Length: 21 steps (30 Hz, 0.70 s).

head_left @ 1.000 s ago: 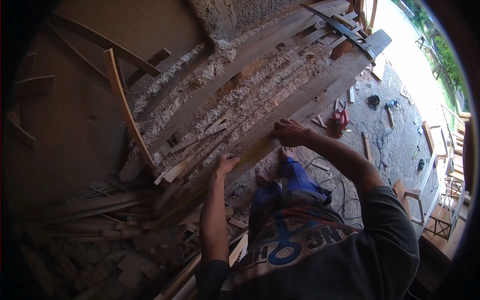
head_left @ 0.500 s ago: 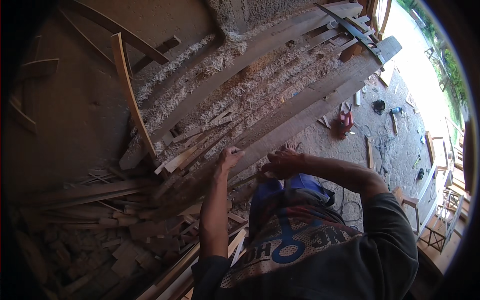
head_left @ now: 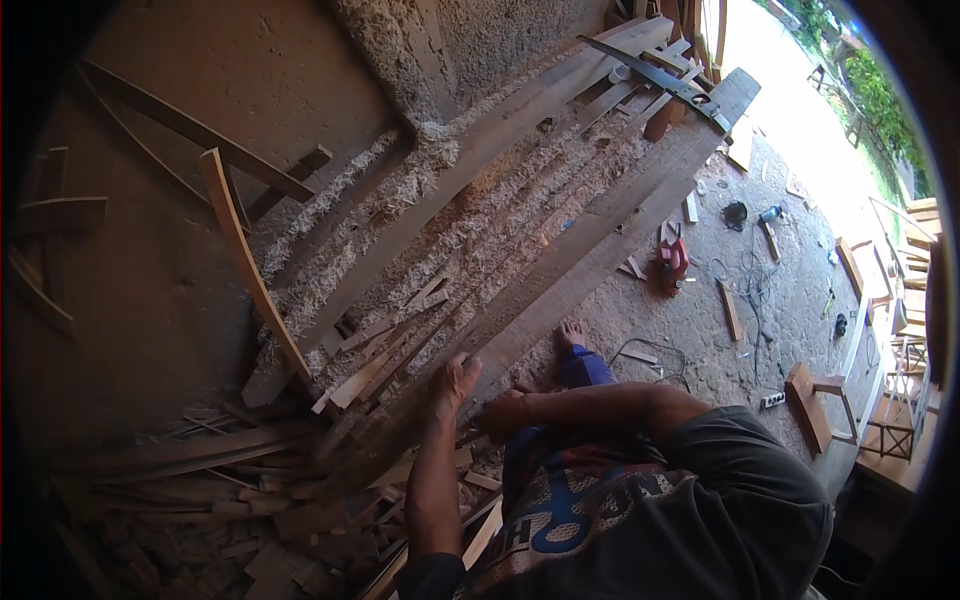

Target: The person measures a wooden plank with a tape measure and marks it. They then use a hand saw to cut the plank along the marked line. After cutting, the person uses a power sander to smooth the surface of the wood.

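A long weathered plank [head_left: 590, 262] runs diagonally in front of me, from the lower left to the upper right. My left hand [head_left: 457, 384] is at its nearer end, fingers curled and closed against the wood. Close beside it, just in front of my body, is my right hand [head_left: 506, 412], also closed. Something small and dark seems to show at its fingers, but shadow hides what it is. Thin wooden strips [head_left: 365, 378] lie beyond my left hand among pale wood shavings [head_left: 425, 262].
A handsaw [head_left: 655, 80] rests across the boards at the far end. On the floor to the right are a red power tool [head_left: 672, 262], a blue-ended tool [head_left: 770, 215], cables and a power strip [head_left: 773, 400]. Wood offcuts [head_left: 260, 520] pile up at lower left. A curved slat [head_left: 245, 262] leans left.
Both hands have shifted lower in the picture, the right one moving left toward the left hand. My view has turned slightly, and my bare foot and blue trouser leg now show more clearly.
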Motion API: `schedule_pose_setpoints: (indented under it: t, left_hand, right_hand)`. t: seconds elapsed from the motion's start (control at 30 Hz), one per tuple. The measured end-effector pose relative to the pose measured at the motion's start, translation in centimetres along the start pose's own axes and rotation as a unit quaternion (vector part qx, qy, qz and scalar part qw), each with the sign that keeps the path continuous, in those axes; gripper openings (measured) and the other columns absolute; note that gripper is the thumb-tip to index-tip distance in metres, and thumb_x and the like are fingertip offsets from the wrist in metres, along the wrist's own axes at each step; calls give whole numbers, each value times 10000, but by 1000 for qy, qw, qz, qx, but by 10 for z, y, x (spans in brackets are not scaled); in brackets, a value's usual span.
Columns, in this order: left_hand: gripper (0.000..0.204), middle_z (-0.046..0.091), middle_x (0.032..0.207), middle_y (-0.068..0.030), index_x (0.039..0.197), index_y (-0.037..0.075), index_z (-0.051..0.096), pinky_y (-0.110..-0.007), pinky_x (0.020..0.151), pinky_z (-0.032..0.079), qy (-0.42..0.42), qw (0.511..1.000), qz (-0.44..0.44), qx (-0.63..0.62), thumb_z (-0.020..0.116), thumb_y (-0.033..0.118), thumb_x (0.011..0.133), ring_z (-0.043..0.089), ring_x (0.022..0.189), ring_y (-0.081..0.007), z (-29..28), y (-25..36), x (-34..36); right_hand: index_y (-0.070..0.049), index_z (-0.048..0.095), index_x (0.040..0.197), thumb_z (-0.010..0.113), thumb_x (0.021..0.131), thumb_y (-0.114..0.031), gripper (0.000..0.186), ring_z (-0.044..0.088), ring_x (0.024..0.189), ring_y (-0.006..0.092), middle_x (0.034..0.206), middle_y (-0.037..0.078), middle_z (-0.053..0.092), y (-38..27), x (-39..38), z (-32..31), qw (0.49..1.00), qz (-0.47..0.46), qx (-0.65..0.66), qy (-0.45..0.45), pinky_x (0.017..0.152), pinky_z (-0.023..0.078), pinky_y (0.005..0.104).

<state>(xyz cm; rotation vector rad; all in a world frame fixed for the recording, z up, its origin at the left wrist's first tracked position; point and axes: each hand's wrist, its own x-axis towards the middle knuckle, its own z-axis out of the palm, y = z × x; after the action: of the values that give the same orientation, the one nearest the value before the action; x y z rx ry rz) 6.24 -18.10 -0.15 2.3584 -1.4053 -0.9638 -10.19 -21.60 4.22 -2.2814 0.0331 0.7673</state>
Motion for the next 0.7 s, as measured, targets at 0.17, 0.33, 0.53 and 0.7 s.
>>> schedule_pose_setpoints:
  t: [0.17, 0.33, 0.53, 0.7]
  left_hand:
    - [523, 684, 1028, -293, 1056, 9, 668, -547, 831, 523, 24, 1000, -1, -8, 562, 491, 882, 652, 993, -492, -2, 19, -10]
    - [568, 685, 1012, -303, 1097, 3, 677, -546, 831, 519, 65, 998, 15, -14, 548, 509, 876, 651, 978, -502, -13, 27, -21]
    - [516, 695, 1036, -266, 1102, 46, 686, -540, 835, 525, 103, 993, 62, 9, 528, 492, 895, 655, 970, -484, 2, 25, -12]
    - [496, 684, 1028, -249, 1108, 50, 686, -539, 835, 518, 128, 988, 82, -18, 549, 465, 872, 643, 952, -463, 15, 12, -15]
  right_hand:
    - [-141, 635, 1304, 620, 907, -371, 460, 693, 1053, 357, 1137, 192, 704, 26, -15, 3, 999, -5, -23, -47, 881, 545, 527]
    - [-58, 593, 1340, 598, 983, -367, 472, 684, 1053, 296, 1101, 159, 705, 90, -73, -29, 977, -79, 186, 69, 879, 544, 449]
    - [-14, 590, 1357, 555, 1023, -291, 435, 619, 1130, 209, 1286, 115, 611, 192, -111, -177, 846, -38, 471, 248, 847, 558, 330]
    - [-98, 494, 1440, 642, 908, -317, 594, 616, 1036, 281, 1122, 152, 630, 297, -53, -301, 846, 65, 288, 443, 872, 512, 403]
